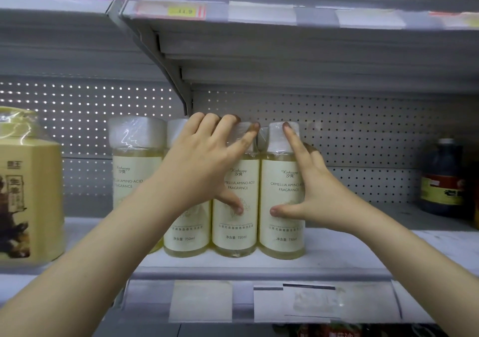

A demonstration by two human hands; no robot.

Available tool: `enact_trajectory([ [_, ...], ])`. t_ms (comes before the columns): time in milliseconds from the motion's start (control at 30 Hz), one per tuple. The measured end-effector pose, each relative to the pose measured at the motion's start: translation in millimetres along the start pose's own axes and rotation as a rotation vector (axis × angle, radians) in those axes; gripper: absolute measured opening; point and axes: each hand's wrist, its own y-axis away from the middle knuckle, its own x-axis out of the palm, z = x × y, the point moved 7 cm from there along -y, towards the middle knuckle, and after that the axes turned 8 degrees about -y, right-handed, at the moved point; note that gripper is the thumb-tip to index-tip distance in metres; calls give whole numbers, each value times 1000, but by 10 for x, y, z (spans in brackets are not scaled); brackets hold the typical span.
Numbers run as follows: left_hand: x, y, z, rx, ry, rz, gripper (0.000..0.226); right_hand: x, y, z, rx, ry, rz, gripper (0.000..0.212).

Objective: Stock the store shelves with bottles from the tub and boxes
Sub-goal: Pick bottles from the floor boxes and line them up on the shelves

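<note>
Four pale yellow bottles with cream "Camellia Amino Acid Fragrance" labels and plastic-wrapped white caps stand on the grey shelf (337,256). My left hand (204,160) lies over the tops of the second bottle (186,241) and the third bottle (236,233). Its fingers curl over the third bottle's cap and its thumb is on that label. My right hand (318,189) holds the fourth bottle (282,233), the rightmost: index finger on the cap, thumb on the label, other fingers round its right side. The first bottle (132,171) stands further back on the left, untouched.
A large yellow jug (28,194) stands at the shelf's left end. A dark bottle with a red-and-yellow label (440,178) stands at the far right. Bare shelf lies between it and the fourth bottle. Another shelf (285,38) hangs close overhead; a perforated panel (363,134) closes the back.
</note>
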Motion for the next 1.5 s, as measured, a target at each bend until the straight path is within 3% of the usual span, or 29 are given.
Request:
enact_trajectory([
  [167,12,1,0,0,-3,10,141,-163,-96,6,5,-168,25,136],
  [300,19,5,2,-1,17,-6,140,-240,-146,7,6,-144,26,123],
  [800,93,29,20,1,42,-3,135,-201,-66,64,-4,-90,-160,120],
  [1267,86,99,5,29,50,44,135,-117,17,68,30,-126,-112,121],
  [1367,81,222,25,-2,54,29,120,-94,117,26,65,-207,-109,113],
  [1500,45,513,266,-186,215,-55,95,-111,297,69,51,-276,-260,83],
])
